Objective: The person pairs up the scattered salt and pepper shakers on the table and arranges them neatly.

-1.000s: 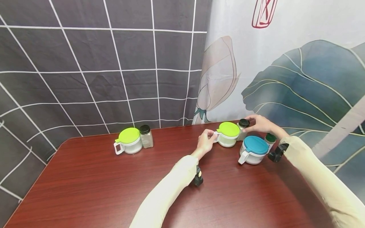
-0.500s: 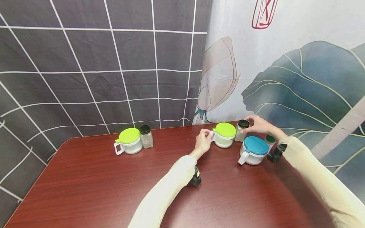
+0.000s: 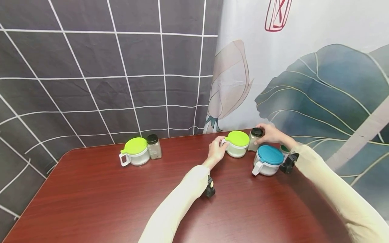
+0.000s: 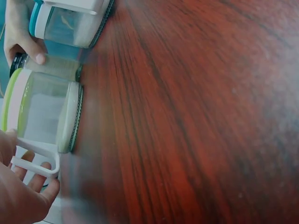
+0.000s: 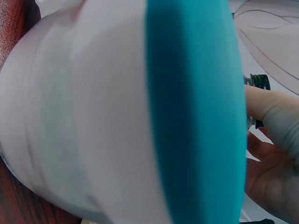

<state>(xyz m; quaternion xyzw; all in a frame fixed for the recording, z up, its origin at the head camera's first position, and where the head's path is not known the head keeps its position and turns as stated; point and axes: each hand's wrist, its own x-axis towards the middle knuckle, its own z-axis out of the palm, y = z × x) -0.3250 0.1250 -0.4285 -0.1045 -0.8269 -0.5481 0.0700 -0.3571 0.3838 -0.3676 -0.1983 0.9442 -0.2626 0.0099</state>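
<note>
My left hand (image 3: 216, 151) grips the white handle (image 4: 35, 161) of a clear seasoning jar (image 3: 237, 151) with a lime-green lid. Just right of that jar stands a small glass spice shaker (image 3: 253, 145) with a black cap. My right hand (image 3: 271, 134) holds the shaker near its top, thumb on the near side; in the left wrist view the thumb lies below the cap (image 4: 18, 64). A blue-lidded seasoning jar (image 3: 268, 160) stands in front of the right hand. It fills most of the right wrist view and partly hides the right hand (image 5: 275, 140) there.
At the table's back left, another green-lidded jar (image 3: 135, 151) stands beside a second black-capped shaker (image 3: 154, 147). A green-capped bottle (image 3: 284, 150) sits behind the blue-lidded jar, partly hidden by the right wrist. A grey grid curtain (image 3: 91, 84) hangs behind the reddish-brown table (image 3: 121, 202).
The green-lidded jar has slid a little left with my left hand. My right hand and the shaker have followed left, staying beside it. The head view has shifted slightly.
</note>
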